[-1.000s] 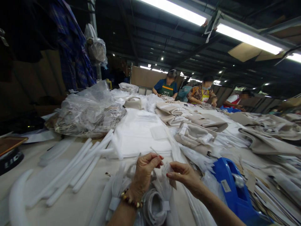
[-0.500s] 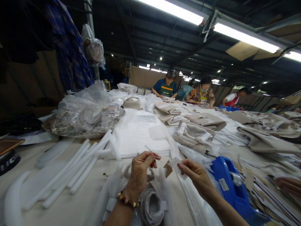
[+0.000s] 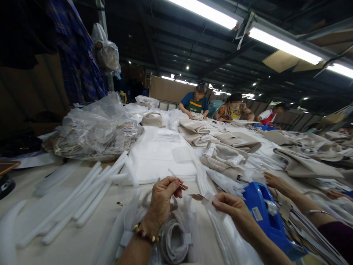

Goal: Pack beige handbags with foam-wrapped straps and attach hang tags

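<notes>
My left hand (image 3: 161, 200), with a beaded bracelet at its wrist, is closed in a pinch on a thin pale string (image 3: 173, 173) that sticks out above the fingers. To its right, my right hand (image 3: 234, 208) pinches a small whitish tag (image 3: 210, 203), with a brownish piece at its left end. Whether the string joins the tag cannot be made out. Below both hands lies a rolled grey-beige band (image 3: 174, 239), partly wrapped in white material. A stack of white foam sheets (image 3: 165, 156) lies just beyond my hands.
White foam rods (image 3: 82, 198) and a plastic bag of strings (image 3: 96, 132) lie left. A blue tape dispenser (image 3: 266, 213) stands right, near a co-worker's reaching hand (image 3: 278, 182). Beige bags (image 3: 226, 160) are piled beyond; several people work at the far side.
A co-worker's arm has reached in from the right, beside the tape dispenser. My right hand has shifted slightly right and down with the tag. My left hand keeps its pinch on the string.
</notes>
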Tool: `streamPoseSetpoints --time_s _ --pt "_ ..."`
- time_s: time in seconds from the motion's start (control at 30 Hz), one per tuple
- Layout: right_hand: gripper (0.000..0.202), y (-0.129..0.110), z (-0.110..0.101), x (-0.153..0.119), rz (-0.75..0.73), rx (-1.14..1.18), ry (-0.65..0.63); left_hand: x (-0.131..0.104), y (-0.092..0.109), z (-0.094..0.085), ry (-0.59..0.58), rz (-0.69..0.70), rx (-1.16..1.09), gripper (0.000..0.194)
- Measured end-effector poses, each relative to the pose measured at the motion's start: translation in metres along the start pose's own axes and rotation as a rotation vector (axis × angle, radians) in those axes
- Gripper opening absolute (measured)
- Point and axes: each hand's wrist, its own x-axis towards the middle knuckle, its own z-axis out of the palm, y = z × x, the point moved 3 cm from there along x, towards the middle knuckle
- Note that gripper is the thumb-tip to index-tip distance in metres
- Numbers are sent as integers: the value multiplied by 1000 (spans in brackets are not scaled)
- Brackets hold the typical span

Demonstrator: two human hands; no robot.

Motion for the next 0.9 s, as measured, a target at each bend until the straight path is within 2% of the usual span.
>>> streamPoseSetpoints --time_s 0.17,0.27,0.37,0.43,0.5,0.6,0.7,0.8,0.9 --pt "25 5 -2 3 -61 -220 3 -6 -1 5 -112 -47 8 17" --pt "13 -6 -5 1 -136 -340 69 -10 -2 8 -191 -80 28 16" --pt "28 -28 3 -5 -217 -390 183 -11 -1 10 -236 -68 75 14" --pt "39 -39 22 -7 -204 -220 104 -10 1 10 -252 -26 112 11" --pt "45 -46 46 -6 -162 52 -63 -10 3 9 -256 41 161 9" --pt "36 -48 73 -3 -96 325 -209 -9 7 6 -234 125 259 12" --pt "27 -44 73 5 -67 346 -148 -8 11 2 -157 165 656 19" --pt "31 -36 54 19 -116 182 12 -8 11 -3 -39 127 1099 22" --pt "31 -23 39 39 -164 7 103 -11 7 -8 29 76 1320 22"
